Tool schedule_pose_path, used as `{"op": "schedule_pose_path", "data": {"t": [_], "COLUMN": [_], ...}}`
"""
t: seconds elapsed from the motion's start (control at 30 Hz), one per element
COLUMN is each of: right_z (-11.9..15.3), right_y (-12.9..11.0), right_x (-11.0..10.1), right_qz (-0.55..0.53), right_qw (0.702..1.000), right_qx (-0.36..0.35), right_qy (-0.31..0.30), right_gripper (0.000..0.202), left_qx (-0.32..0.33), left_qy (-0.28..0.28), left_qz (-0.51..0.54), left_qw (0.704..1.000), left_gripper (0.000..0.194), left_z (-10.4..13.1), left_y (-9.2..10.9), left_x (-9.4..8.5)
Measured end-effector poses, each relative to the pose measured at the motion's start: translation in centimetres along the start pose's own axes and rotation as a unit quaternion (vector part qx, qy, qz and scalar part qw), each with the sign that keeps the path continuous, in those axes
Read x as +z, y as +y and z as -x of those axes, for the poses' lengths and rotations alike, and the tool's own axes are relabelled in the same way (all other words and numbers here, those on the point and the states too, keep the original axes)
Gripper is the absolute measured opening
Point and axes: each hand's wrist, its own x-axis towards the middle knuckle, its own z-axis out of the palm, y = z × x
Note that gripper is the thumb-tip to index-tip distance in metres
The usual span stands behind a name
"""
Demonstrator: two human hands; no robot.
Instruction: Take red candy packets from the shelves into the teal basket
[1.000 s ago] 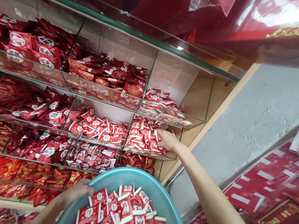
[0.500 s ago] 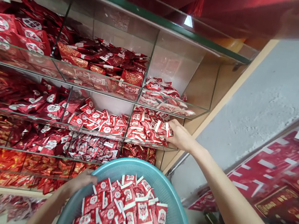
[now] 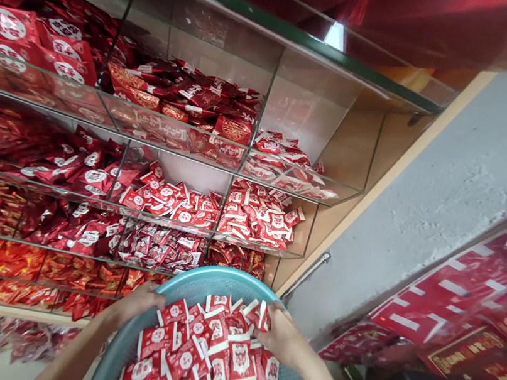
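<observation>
A teal plastic basket [image 3: 217,272] holds a heap of small red-and-white wrapped packets [image 3: 185,361]. My left hand [image 3: 137,303] is closed on the basket's left rim, its fingertips hidden or at the edge. Over the right side of the heap, inside the rim, my right hand [image 3: 282,335] pinches a couple of red-and-white packets [image 3: 258,313]; their exact number is unclear. Similar packets [image 3: 261,216] fill the rightmost shelf compartment behind the basket.
A glass-divided shelf [image 3: 170,142] with several rows of red packets stands ahead. Its wooden side panel [image 3: 358,193] meets a grey wall [image 3: 471,165]. Red printed goods [image 3: 447,295] are at the right, and bagged items [image 3: 26,337] lie below the shelf.
My right hand has moved from the rightmost shelf compartment down and back to the basket, carrying packets. The left hand stays on the rim. The view has shifted slightly.
</observation>
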Motion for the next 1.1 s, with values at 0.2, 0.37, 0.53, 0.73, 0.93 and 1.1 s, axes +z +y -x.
{"op": "schedule_pose_path", "data": {"t": [0.2, 0.37, 0.53, 0.73, 0.93, 1.1], "right_z": [0.5, 0.0, -1.2, -2.3, -3.8, -7.6], "right_y": [0.2, -2.3, -5.0, -6.7, -8.8, -8.7], "right_x": [1.1, -0.4, 1.3, 0.6, -7.5, -11.4], "right_qz": [0.069, 0.086, 0.109, 0.161, 0.165, 0.168], "right_qw": [0.994, 0.991, 0.989, 0.983, 0.964, 0.946], "right_qx": [0.087, 0.101, 0.097, 0.081, 0.037, 0.079], "right_qy": [0.000, -0.003, -0.004, 0.034, 0.205, 0.264], "right_gripper": [0.020, 0.038, 0.057, 0.061, 0.047, 0.048], "left_qx": [0.009, 0.014, 0.012, 0.007, 0.034, 0.031], "left_qy": [-0.010, -0.015, -0.006, 0.008, 0.008, 0.000], "left_qz": [-0.002, -0.004, -0.004, -0.014, -0.011, 0.002], "left_qw": [1.000, 1.000, 1.000, 1.000, 0.999, 1.000], "left_gripper": [0.022, 0.013, 0.013, 0.010, 0.014, 0.013], "left_z": [-0.1, -0.9, -0.8, -0.9, -1.7, -1.2], "left_y": [-0.1, -1.1, -1.0, -1.0, -1.8, -1.2], "left_x": [-0.1, -0.6, -0.5, -0.5, -0.7, -0.3]}}
